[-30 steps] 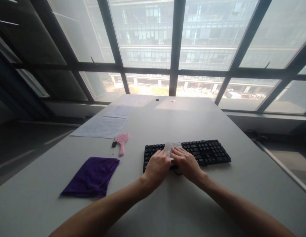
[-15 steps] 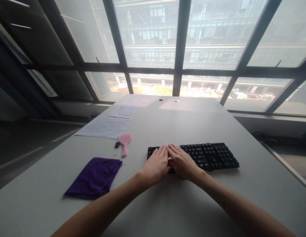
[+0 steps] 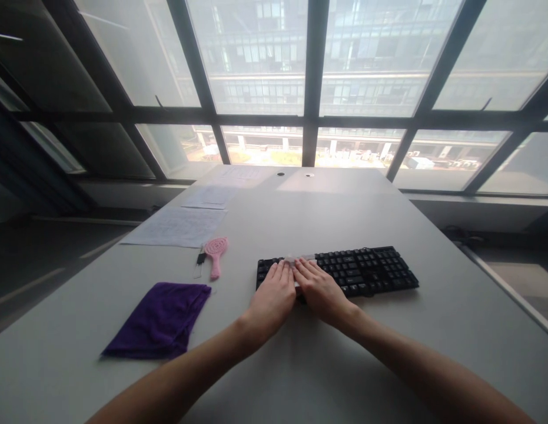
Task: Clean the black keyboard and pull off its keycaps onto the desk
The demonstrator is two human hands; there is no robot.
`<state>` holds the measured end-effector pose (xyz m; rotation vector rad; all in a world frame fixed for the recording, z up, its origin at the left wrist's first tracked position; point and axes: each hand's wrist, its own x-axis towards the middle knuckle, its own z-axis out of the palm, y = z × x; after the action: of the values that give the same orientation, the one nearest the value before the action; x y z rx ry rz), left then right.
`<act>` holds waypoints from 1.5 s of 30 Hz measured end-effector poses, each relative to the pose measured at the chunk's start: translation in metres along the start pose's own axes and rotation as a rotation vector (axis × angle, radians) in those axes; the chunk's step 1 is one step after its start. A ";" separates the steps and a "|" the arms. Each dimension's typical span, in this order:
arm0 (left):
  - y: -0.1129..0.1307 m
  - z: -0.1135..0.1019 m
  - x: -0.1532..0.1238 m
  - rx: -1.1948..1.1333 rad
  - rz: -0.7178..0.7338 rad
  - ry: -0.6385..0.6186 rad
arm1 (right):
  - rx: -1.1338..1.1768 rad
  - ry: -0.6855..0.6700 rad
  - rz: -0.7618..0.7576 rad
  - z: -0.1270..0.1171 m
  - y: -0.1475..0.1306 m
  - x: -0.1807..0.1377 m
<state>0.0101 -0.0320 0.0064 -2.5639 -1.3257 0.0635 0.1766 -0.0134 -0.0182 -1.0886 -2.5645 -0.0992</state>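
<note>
Both hands rest side by side on the left part of the black keyboard [image 3: 371, 271], which lies near the front of the surface [image 3: 265, 388]. The left hand [image 3: 272, 294] and right hand [image 3: 318, 291] have their fingers stretched forward, lying over a white tissue [image 3: 291, 258] that shows only at the edges and in the gap between them. The thumbs are hidden, so I cannot tell whether either hand grips the tissue or just presses it down.

For good contact, the fingers are best laid flat, with even, light pressure, so the tissue neither bunches nor snags on key edges. One hand could steady the keyboard, since a hard push may slide it. The purple cloth [image 3: 161, 321] and pink hairbrush [image 3: 216, 253] lie to the left, well apart from the keys.
</note>
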 end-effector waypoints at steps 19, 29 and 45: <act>0.000 -0.032 -0.012 -0.307 0.016 -0.051 | -0.016 -0.030 0.064 -0.017 -0.037 -0.012; -0.032 -0.011 0.000 -0.300 0.049 -0.147 | 0.057 0.012 0.147 -0.006 -0.028 -0.005; -0.021 -0.005 -0.008 -0.214 0.025 -0.029 | -0.021 0.038 0.116 0.009 -0.030 -0.005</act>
<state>-0.0110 -0.0280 0.0159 -2.7658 -1.3797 -0.0390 0.1561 -0.0359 -0.0259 -1.2287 -2.4659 -0.1167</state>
